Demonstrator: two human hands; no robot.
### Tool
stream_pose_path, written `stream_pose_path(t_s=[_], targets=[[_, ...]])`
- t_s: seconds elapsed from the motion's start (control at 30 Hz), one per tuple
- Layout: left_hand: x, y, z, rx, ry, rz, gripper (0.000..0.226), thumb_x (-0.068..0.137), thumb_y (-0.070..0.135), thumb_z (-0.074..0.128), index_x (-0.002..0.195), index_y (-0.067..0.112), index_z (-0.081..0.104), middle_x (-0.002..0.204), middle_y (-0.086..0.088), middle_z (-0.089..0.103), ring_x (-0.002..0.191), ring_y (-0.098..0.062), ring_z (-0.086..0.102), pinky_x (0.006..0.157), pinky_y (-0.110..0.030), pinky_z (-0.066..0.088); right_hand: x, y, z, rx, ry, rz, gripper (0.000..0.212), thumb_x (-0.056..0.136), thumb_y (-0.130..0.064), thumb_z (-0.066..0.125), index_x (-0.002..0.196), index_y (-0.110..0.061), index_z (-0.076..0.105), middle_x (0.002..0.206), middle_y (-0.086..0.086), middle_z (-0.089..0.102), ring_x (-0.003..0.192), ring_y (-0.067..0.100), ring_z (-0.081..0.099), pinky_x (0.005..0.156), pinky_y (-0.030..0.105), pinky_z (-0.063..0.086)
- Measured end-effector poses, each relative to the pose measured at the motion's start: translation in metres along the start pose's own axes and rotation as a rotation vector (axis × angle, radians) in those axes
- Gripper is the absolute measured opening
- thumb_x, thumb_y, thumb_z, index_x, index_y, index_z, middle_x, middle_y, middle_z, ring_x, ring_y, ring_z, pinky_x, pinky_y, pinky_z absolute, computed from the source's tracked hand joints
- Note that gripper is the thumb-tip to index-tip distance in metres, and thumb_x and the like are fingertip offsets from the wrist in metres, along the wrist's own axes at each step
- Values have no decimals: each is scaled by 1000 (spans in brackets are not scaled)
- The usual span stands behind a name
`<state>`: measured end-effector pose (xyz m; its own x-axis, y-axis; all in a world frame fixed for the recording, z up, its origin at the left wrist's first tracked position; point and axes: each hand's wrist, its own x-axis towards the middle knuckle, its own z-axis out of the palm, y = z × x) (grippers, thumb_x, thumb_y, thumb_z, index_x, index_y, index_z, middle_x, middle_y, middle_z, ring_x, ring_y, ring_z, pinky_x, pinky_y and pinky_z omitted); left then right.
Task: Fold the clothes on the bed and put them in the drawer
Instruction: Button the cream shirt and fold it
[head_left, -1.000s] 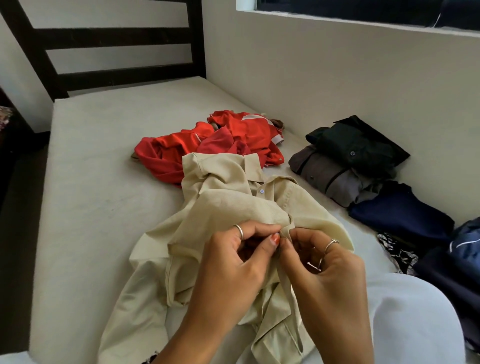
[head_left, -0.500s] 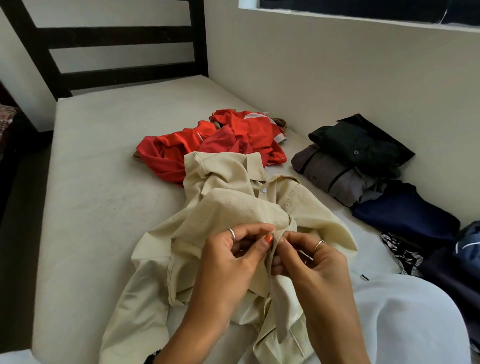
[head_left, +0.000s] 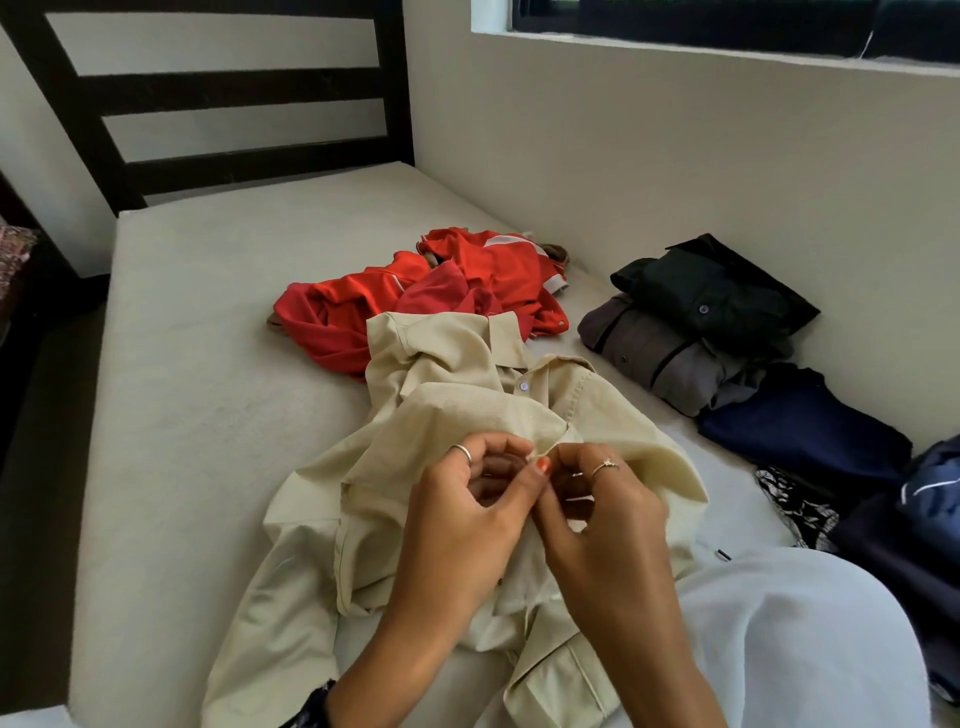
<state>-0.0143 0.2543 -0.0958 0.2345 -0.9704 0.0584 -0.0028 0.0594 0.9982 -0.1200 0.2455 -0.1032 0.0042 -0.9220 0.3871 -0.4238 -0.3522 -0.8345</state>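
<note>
On bed | L hand + R hand fingers pinch beige shirt placket

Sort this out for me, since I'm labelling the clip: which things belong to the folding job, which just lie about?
Job: beige shirt, pinched by left hand and right hand; red clothes; folded shirts; bed.
Lying about: headboard, window.

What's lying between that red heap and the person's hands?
In the head view, the beige shirt fills that stretch: its collar end touches the red clothes, and both the left hand and right hand pinch its front.
</note>
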Motion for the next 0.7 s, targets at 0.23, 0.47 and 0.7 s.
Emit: stream_pose_path(t_s=[0.23,0.47,0.7], targets=[[4,-2,1,-173,52,-19,11,87,3,64,89,13,61,76,1,70,75,-10,68,68,-21,53,0,-3,-1,476,-58,260,12,89,-1,62,78,-6,64,67,0,63,61,10,59,59,19,48],[16,2,-32,-29,-327,-119,15,79,12,66,94,8,64,75,-3,69,74,-10,65,70,-17,52,18,1,-27,466,-423,452,11,90,-7,64,80,-2,64,64,8,60,54,13,55,47,20,43],[56,21,-60,320,-326,-74,7,91,11,60,94,9,66,68,-1,70,65,-10,63,62,-15,49,74,35,-57,-13,-331,396,19,95,-23,57,82,-12,67,72,8,68,58,10,60,52,22,47]])
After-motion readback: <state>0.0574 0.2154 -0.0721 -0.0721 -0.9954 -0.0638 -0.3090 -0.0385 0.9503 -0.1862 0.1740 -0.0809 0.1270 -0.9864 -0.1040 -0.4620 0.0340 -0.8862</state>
